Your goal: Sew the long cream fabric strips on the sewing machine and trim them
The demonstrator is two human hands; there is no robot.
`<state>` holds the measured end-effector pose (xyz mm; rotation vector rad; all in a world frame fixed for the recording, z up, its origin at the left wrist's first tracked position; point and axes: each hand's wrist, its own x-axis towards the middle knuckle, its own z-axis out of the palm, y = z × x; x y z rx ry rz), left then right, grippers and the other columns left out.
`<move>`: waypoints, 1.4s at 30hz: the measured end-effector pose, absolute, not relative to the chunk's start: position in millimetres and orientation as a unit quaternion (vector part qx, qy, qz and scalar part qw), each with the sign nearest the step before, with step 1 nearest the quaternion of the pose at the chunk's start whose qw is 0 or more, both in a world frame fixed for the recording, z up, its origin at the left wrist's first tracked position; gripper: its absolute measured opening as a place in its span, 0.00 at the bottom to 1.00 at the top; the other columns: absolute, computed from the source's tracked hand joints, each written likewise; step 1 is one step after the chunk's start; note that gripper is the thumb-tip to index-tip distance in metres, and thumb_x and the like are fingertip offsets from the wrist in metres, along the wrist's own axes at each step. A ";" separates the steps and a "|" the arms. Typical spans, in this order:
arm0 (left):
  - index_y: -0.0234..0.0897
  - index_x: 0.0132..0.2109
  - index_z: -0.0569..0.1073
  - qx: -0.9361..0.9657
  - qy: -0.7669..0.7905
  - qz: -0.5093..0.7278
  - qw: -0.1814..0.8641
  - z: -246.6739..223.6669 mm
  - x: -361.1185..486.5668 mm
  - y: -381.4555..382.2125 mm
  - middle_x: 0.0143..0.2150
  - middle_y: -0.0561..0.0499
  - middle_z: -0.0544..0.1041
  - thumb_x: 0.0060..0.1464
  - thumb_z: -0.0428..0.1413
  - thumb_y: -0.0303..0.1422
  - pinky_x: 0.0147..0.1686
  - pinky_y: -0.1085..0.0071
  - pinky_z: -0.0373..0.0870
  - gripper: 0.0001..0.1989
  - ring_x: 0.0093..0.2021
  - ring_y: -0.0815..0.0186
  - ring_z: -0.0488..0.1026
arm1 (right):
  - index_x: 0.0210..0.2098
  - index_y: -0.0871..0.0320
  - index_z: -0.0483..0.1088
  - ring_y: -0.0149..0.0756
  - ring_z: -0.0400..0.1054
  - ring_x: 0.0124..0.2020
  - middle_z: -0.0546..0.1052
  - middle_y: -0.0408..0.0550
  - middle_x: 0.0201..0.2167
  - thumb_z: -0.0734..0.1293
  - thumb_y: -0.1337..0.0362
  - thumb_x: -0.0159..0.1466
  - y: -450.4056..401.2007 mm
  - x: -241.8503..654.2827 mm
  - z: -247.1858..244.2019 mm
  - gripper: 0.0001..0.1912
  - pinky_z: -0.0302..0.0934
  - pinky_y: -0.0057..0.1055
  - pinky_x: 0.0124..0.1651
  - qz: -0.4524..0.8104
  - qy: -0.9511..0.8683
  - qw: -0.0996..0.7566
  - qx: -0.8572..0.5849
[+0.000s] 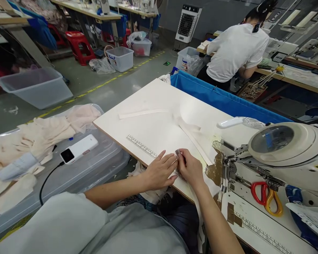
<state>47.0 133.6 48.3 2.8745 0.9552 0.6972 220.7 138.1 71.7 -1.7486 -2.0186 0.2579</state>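
Over the front edge of the white table (pixel 153 95), my left hand (pixel 161 171) lies with its fingers spread, its fingertips meeting my right hand. My right hand (pixel 189 165) is closed, pinching a small dark grey piece (pixel 177 152) between thumb and forefinger; what exactly it is cannot be made out. A pale fabric strip (pixel 192 139) runs from the table's middle toward the sewing machine (pixel 275 144). Another short strip (pixel 143 113) lies farther back. A cream strip (pixel 200 225) hangs below my right wrist.
Red-and-orange scissors (pixel 266 198) rest on the machine bed at right. Beside the table at left, a plastic bin lid (pixel 100 158) bears cream fabric (pixel 50 130) and a white power bank (pixel 79 149). A blue cloth trough (pixel 217 97) borders the far side; a person (pixel 234 49) sits beyond.
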 end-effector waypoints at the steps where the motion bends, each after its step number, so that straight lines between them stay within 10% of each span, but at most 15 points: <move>1: 0.26 0.62 0.63 0.925 0.307 0.224 0.016 48.4 47.0 133.8 0.62 0.37 0.68 0.65 0.47 0.41 0.66 0.48 0.59 0.26 0.64 0.52 0.63 | 0.43 0.55 0.68 0.37 0.69 0.26 0.77 0.45 0.30 0.53 0.60 0.69 138.7 220.4 72.5 0.14 0.50 0.29 0.28 0.094 -0.736 0.222 -0.633; 42: 0.26 0.64 0.61 0.954 0.278 0.108 0.012 67.6 41.4 133.8 0.65 0.33 0.64 0.64 0.46 0.43 0.63 0.43 0.56 0.29 0.67 0.46 0.58 | 0.41 0.57 0.69 0.36 0.70 0.27 0.78 0.47 0.29 0.53 0.63 0.69 118.7 221.4 73.0 0.14 0.48 0.29 0.27 0.055 -0.738 0.185 -0.647</move>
